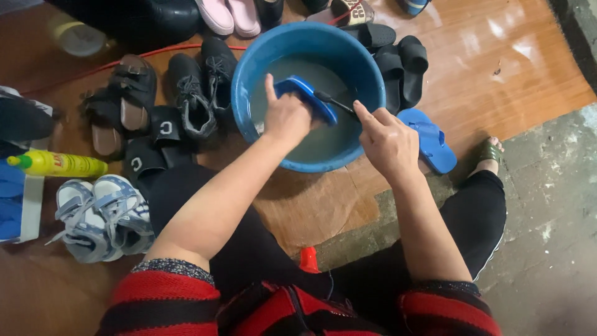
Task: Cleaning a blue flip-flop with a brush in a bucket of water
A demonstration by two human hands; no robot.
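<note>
A person squatted over a blue basin (249,81) of cloudy water, the left hand (286,117) clamped around a blue sandal (309,96) held half in the water, the right hand (388,142) gripping a dark brush (334,102) against its strap — short strokes with the sandal pinned firm would likely clean best. At far left lay a yellow bottle (59,164), green-capped, on its side — shoes ringed the basin

Setting was a home floor, likely an entryway or wash corner. Evidence: household footwear lay in rows on wood-pattern vinyl (522,68), including sandals (127,99), sneakers (196,90), slides (401,65) and child shoes (102,218). Vinyl ended at bare concrete (547,205). A basin (249,81) of cloudy water and a yellow bottle (59,164) sat on the floor.
</note>
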